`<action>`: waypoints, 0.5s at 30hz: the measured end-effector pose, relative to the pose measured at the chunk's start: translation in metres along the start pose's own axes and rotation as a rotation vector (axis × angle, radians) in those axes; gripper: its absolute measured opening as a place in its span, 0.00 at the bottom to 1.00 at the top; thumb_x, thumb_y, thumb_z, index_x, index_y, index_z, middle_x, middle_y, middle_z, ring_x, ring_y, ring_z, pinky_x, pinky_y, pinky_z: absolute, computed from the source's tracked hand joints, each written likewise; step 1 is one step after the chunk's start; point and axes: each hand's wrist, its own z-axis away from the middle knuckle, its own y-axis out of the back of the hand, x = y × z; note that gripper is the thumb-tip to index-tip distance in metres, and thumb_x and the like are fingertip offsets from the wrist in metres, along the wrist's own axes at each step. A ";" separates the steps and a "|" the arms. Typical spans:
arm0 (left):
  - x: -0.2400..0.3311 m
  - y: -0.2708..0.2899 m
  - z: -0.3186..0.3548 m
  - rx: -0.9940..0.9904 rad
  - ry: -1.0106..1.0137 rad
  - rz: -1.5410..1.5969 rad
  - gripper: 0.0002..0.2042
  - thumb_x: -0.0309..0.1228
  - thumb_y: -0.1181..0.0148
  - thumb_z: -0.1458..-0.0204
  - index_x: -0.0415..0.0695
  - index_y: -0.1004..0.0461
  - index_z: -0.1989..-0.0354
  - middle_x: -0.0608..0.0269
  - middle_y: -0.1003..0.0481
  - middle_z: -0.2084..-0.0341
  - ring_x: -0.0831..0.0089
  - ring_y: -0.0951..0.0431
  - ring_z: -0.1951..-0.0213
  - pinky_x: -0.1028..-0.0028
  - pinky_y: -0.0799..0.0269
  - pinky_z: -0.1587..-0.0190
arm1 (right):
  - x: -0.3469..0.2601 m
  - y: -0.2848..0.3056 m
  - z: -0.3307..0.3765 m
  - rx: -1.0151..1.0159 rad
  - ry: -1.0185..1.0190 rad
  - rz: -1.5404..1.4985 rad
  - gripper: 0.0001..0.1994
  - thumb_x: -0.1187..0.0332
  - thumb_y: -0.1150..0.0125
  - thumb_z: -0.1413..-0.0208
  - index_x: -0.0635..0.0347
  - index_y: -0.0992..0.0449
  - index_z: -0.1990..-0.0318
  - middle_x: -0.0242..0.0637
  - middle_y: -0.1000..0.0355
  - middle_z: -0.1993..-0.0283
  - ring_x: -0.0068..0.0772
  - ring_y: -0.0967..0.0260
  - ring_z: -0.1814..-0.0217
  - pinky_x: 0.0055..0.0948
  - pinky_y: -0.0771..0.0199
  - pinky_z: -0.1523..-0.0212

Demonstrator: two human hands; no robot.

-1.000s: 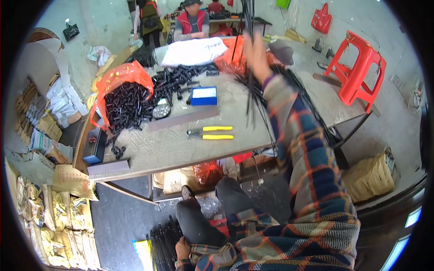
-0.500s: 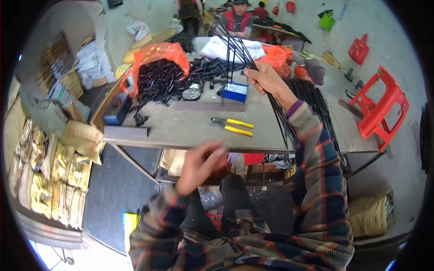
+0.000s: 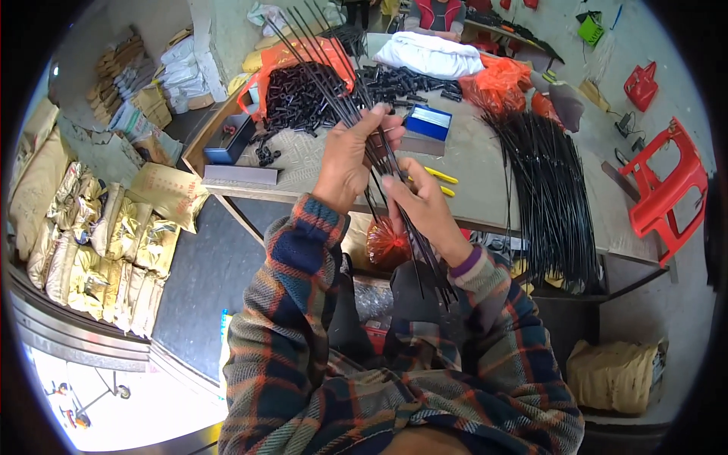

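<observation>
Thin black rods [image 3: 385, 161], a slim bundle, held in both your hands above the front edge of the surface [image 3: 307, 163] and your lap. Long, dark, narrow as wire; nearly straight, slightly slanted. Bunched tight between your hands, fanned into separate strands at the upper end, where they cross the view of the orange bag [image 3: 275, 59]. Lower ends splay past your right hand [image 3: 431, 208], over your knees.

Your left hand [image 3: 345, 155]: higher on the bundle, thumb against the rods, fingers [image 3: 392, 133] partly curled and slightly spread on the far side; loose hold. Your right hand: lower, thumb laid over the rods, fingers bent in behind, nearly closed on them.

Right part of the surface: a thick pile of similar black rods [image 3: 550, 189], ends hanging over the front edge. Pliers [image 3: 440, 176] with yellow handles, partly hidden behind your right hand.

Writing: red print on a brown sack [image 3: 173, 193] at your left, too small to read.
</observation>
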 end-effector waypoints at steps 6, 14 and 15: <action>0.013 -0.004 0.010 -0.106 0.002 0.121 0.12 0.28 0.49 0.46 0.33 0.33 0.57 0.48 0.27 0.61 0.65 0.24 0.61 0.71 0.28 0.56 | 0.012 -0.005 -0.011 0.156 0.235 0.096 0.06 0.66 0.49 0.43 0.59 0.34 0.64 0.25 0.34 0.77 0.13 0.38 0.80 0.14 0.38 0.79; 0.009 0.000 0.011 -0.106 -0.037 0.034 0.11 0.25 0.51 0.46 0.32 0.33 0.56 0.50 0.27 0.60 0.66 0.26 0.59 0.72 0.30 0.53 | 0.003 0.008 -0.018 0.167 0.318 0.536 0.08 0.68 0.51 0.42 0.64 0.32 0.64 0.30 0.32 0.79 0.14 0.36 0.78 0.16 0.37 0.77; 0.009 0.000 0.011 -0.160 -0.037 0.031 0.12 0.26 0.52 0.45 0.32 0.34 0.54 0.50 0.28 0.58 0.66 0.27 0.56 0.72 0.31 0.51 | 0.005 0.011 -0.019 0.194 0.357 0.614 0.08 0.68 0.52 0.42 0.64 0.32 0.64 0.31 0.31 0.79 0.15 0.34 0.77 0.18 0.35 0.76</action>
